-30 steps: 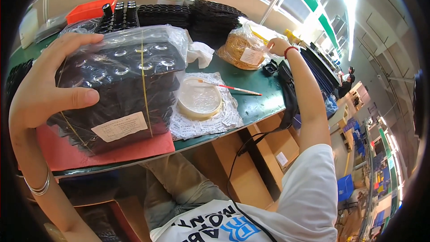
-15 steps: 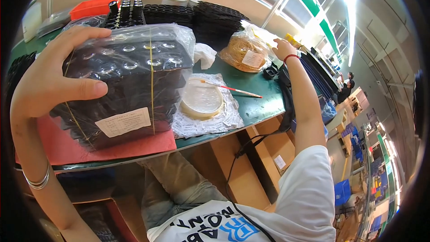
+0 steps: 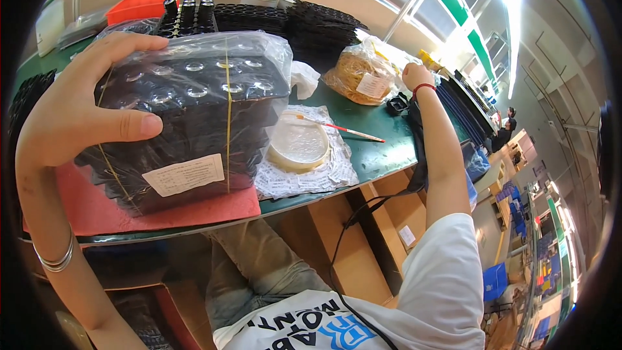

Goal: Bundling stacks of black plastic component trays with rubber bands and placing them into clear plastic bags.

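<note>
A large pack of black trays (image 3: 188,123) in clear plastic stands on a red mat (image 3: 84,201), with thin yellow bands around it and a white label in front. Shiny round pieces show through its top. My left hand (image 3: 84,104) grips the pack's left side, thumb across the front and fingers over the top edge. Beyond a clear bag of yellow rubber bands (image 3: 361,74), my right hand (image 3: 416,76) is reached out far with its fingers curled closed. Whatever may be in those fingers is hidden.
Right of the pack, a round shallow dish (image 3: 299,146) sits on printed paper, a red brush (image 3: 350,132) lying across its rim. Stacks of black trays (image 3: 317,32), crumpled tissue (image 3: 304,80) and an orange bin (image 3: 144,8) stand behind. A black cable hangs over the table's front edge.
My right hand's fingers have gone from stretched out to curled, and the hand sits slightly further right and lower in view. My left hand stays on the pack; the view has shifted slightly.
</note>
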Demonstrator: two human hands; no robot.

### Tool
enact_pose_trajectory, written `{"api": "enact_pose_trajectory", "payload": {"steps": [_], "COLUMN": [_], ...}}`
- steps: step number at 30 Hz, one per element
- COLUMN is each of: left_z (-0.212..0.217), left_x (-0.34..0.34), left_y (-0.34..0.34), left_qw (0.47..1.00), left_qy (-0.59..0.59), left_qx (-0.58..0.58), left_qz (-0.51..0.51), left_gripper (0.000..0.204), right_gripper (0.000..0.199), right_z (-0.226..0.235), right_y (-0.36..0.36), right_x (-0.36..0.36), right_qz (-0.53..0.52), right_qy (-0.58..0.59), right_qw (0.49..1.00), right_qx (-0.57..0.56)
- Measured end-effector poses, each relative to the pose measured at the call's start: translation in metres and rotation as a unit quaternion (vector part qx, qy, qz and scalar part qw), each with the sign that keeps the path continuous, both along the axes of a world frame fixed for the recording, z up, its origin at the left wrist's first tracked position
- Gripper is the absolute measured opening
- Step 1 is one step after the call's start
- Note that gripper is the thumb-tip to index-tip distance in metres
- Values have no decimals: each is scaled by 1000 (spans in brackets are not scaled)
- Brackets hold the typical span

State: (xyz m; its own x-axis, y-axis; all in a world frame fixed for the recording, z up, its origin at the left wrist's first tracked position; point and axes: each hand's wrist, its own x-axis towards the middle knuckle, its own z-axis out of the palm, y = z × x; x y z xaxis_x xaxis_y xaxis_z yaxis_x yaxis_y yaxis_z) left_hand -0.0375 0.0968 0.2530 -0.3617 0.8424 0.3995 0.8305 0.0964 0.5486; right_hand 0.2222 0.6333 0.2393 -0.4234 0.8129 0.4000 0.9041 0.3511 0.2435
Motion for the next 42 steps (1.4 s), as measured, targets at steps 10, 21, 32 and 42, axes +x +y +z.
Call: {"api": "enact_pose_trajectory", "payload": {"steps": [10, 21, 32, 42], "left_z": [10, 16, 35, 31], "left_x": [1, -2, 54, 49], "left_y": [2, -1, 8, 1], "left_qw": [999, 987, 928, 824], "left_qy": [5, 158, 322, 409], "left_qx": [-44, -16, 184, 341], "left_qz": [-4, -23, 36, 192], "left_gripper": [74, 72, 15, 14], "right_gripper": [17, 9, 16, 14], "right_z": [38, 51, 54, 43], "right_y": [-28, -292, -363, -368], "right_x": [-9, -65, -93, -93], "right_qz": [273, 690, 762, 721], "right_qy": [311, 236, 281, 245], "right_qw": [874, 678, 567, 627], "right_qx": [254, 91, 136, 165]}}
